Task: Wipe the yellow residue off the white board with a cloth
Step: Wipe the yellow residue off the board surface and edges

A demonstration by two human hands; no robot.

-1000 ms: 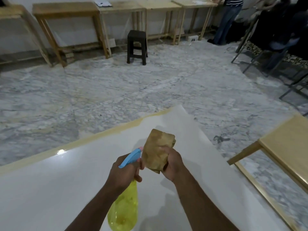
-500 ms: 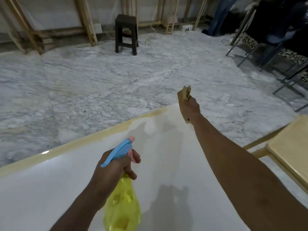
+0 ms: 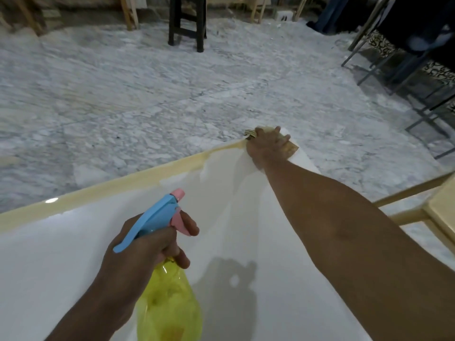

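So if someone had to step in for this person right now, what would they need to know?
Right hand presses the cloth flat on the far corner of the white board.
Left hand grips the yellow spray bottle above the near part.
Done: most of the surface looks clean.
Left: the yellow residue along the far edge, from the cloth leftward.

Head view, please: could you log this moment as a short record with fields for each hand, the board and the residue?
Right hand: right hand presses a brownish stained cloth flat on the board's far corner.
Left hand: left hand grips a yellow translucent spray bottle with a blue and pink trigger head, held above the board.
Board: glossy white board, mostly white.
Residue: yellow residue strip runs along the far edge, from the left up to the cloth.
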